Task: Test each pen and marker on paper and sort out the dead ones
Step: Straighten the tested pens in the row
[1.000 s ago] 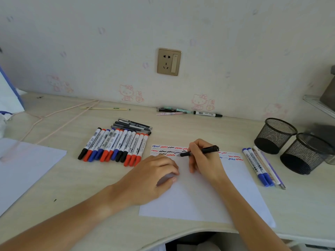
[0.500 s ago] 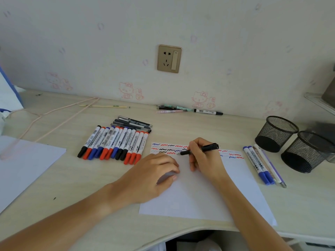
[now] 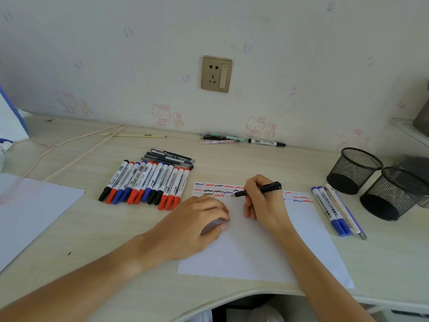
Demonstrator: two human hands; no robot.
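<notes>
A white test sheet [image 3: 260, 249] lies on the desk, its top edge covered in rows of red, blue and black squiggles. My right hand [image 3: 262, 201] grips a black pen [image 3: 269, 188], tip down on the sheet among the squiggles. My left hand [image 3: 197, 224] rests on the sheet's left part, fingers loosely curled, holding the paper down. A row of capped markers [image 3: 144, 184] with red, blue and black caps lies left of the sheet, with several dark pens [image 3: 171, 158] behind it. Two blue markers and some thin pens [image 3: 336, 210] lie right of the sheet.
Two black mesh pen cups [image 3: 354, 170] [image 3: 394, 194] stand at the right. A few more pens and a marker [image 3: 241, 140] lie by the wall under a socket. Another white sheet [image 3: 30, 212] lies at the left, with a pink cord [image 3: 76, 147] and a pencil [image 3: 132, 135] behind.
My right hand has shifted the pen slightly along the squiggle rows. The left hand has stayed pressed on the paper.
</notes>
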